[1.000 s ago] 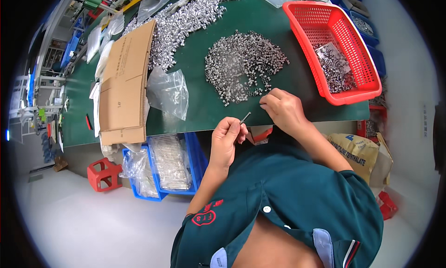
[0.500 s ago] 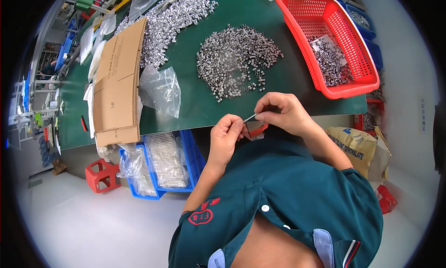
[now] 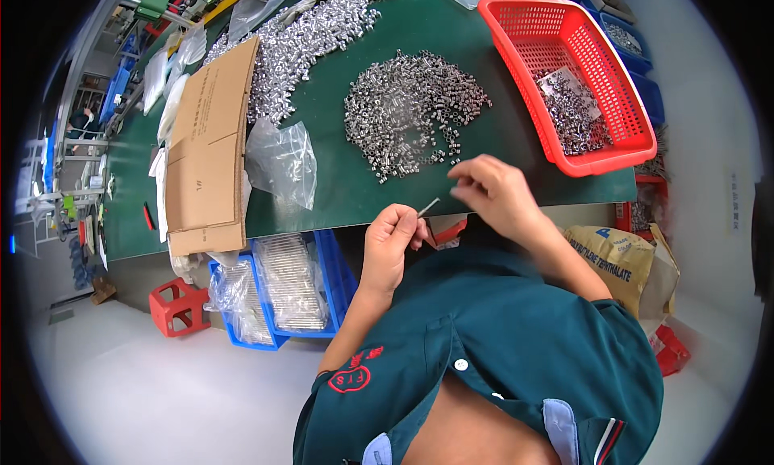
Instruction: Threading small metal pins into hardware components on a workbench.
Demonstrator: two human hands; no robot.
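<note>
Near the front edge of the table, my left hand [image 3: 389,243] pinches a thin metal rod [image 3: 430,207] between thumb and fingers. The free end of the rod points up and to the right. My right hand [image 3: 498,192] is off the rod, a little blurred, with its index finger and thumb apart and nothing visible between them. Just beyond its fingertips lies a pile of small silver metal rings [image 3: 403,110], with a few loose ones at the pile's near edge.
Right of the pile stands a red perforated basket [image 3: 556,138] holding more small metal parts. At the left are a cardboard sheet [image 3: 205,150], a clear plastic bag [image 3: 282,162] and a larger heap of shiny parts [image 3: 314,41]. Blue bins [image 3: 326,263] sit below the table edge.
My right hand has let go of the rod's end and moved slightly up and right, toward the ring pile. The left hand keeps its pinch on the rod.
</note>
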